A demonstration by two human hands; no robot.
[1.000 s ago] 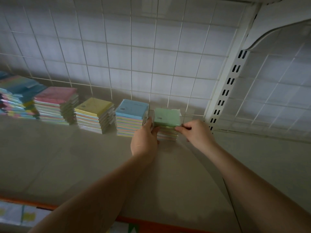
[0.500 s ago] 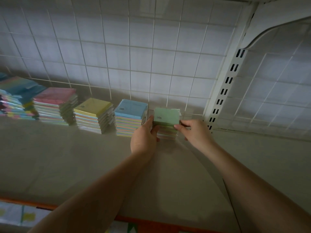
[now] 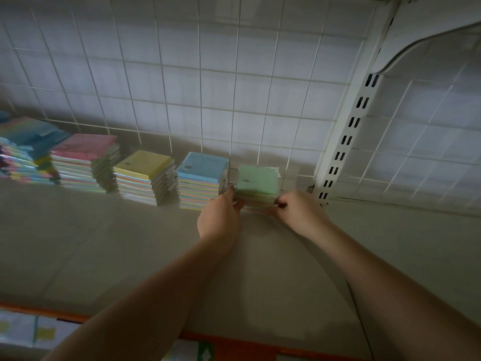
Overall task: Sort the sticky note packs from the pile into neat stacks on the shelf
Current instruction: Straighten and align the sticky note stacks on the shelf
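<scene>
At the shelf's [image 3: 130, 243] back right corner, my left hand [image 3: 218, 220] and right hand [image 3: 299, 213] clamped the green-topped stack [image 3: 257, 182], squaring it; next, I judged, came letting go gently.

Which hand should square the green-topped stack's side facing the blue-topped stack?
Left. The left hand already holds the green-topped stack on the side beside the blue-topped stack; the right hand is at its far side.

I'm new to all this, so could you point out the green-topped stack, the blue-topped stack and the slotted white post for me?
green-topped stack [image 3: 257, 179]: head view, on its top pack's green face.
blue-topped stack [image 3: 201, 166]: head view, on its top blue face.
slotted white post [image 3: 346, 142]: head view, midway up the post.
</scene>
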